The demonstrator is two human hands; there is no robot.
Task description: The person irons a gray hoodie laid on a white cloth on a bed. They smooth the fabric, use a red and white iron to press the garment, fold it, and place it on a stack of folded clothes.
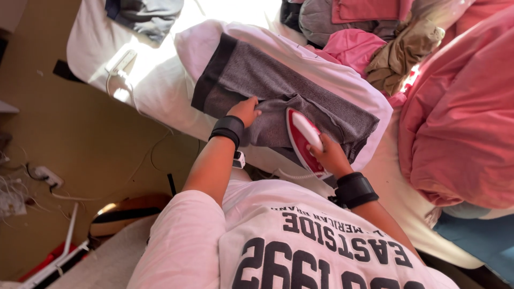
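Right hand (pixel 331 156) gripped the handle of the red-and-white steam iron (pixel 304 140), soleplate down on the grey knit garment w/ dark band (pixel 278 88), which lay across a white padded surface (pixel 342 75). Left hand (pixel 244 111) pressed flat on the fabric, holding nothing, v. near the iron: burn risk if it slid that way. Iron left sitting could scorch the cloth.

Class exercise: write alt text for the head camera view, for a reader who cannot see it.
A person's right hand grips a red and white iron on a grey garment spread over a white padded surface, while the left hand presses the cloth flat beside it. Pink bedding and a pile of clothes lie behind.
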